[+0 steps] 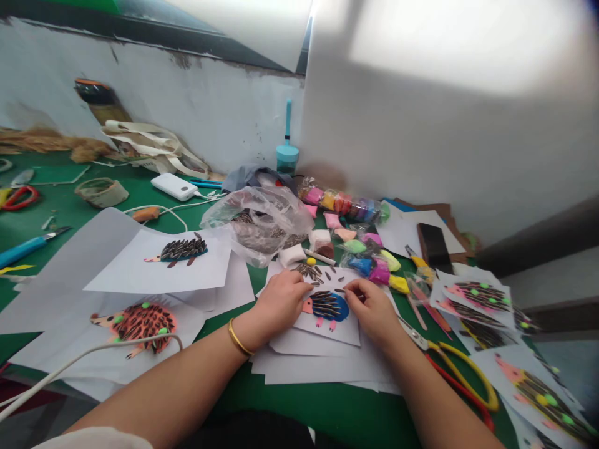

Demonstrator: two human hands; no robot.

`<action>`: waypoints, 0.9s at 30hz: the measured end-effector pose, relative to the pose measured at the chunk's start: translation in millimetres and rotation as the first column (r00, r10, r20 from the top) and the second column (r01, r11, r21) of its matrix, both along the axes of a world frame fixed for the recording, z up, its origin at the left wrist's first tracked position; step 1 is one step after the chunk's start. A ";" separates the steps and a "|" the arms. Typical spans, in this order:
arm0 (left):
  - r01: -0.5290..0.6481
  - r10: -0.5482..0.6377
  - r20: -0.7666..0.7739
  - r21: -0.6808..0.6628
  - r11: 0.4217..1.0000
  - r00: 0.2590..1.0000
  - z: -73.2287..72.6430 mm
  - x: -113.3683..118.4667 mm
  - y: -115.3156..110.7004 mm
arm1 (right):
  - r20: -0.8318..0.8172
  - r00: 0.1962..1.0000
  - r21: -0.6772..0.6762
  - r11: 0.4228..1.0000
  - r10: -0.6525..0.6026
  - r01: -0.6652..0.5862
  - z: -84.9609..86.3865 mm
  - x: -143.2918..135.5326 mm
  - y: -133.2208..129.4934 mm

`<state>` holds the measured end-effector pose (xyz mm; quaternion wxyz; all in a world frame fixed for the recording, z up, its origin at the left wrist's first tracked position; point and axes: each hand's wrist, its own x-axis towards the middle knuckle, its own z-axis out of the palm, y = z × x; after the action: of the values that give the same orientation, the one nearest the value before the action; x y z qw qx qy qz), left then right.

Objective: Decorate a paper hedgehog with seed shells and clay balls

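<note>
A blue clay hedgehog (340, 307) with a pink face and feet lies on white paper between my hands. Striped sunflower seeds (326, 304) cover the left and middle of its back as spines; bare blue clay shows at the right. My right hand (374, 312) pinches a sunflower seed (340, 290) just above the back. At the hedgehog's head side, my left hand (283, 304) rests on the paper with fingers drawn together; whether a seed is in them is unclear. Loose seeds (309, 270) lie in a small heap beyond the hedgehog.
A clear plastic bag of seeds (262, 221) and several coloured clay packets (360, 265) lie behind the paper. Scissors (461, 374) sit by my right forearm. Finished hedgehog pictures (140, 324) lie left, others right. A white cable (93, 352) crosses the left side; a craft knife (28, 249) lies farther left.
</note>
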<state>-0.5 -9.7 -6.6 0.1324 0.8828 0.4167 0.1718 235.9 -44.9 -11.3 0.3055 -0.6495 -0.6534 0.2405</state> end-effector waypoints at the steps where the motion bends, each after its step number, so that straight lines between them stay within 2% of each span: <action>1: 0.002 -0.002 -0.005 -0.001 1.000 1.000 0.3 0.0 0.0 | 0.007 1.000 0.007 1.000 -0.003 0.003 -1.0 -0.1 0.0; 6: -0.004 0.003 -0.046 -0.020 1.000 0.999 0.7 -0.9 0.8 | 0.051 0.998 0.059 0.998 0.033 -0.036 -4.9 0.1 1.6; 12: 0.001 -0.002 -0.073 -0.016 1.000 0.997 1.2 -0.9 0.9 | 0.047 0.999 0.045 0.999 0.015 -0.017 -4.2 -1.3 -1.2; 22: 0.016 -0.016 0.005 -0.070 0.997 1.000 11.2 -5.2 -4.0 | 0.027 0.999 0.084 0.996 0.021 -0.023 -0.3 -1.3 -3.7; 27: 0.019 -0.024 -0.060 -0.089 0.996 0.998 13.5 -7.3 -8.0 | 0.048 0.999 0.111 0.993 0.023 -0.028 -3.3 0.8 -2.1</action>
<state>-7.8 -17.7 6.9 0.1601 0.8854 0.4182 0.1247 236.7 -47.0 -14.6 0.3230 -0.6285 -0.6809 0.1923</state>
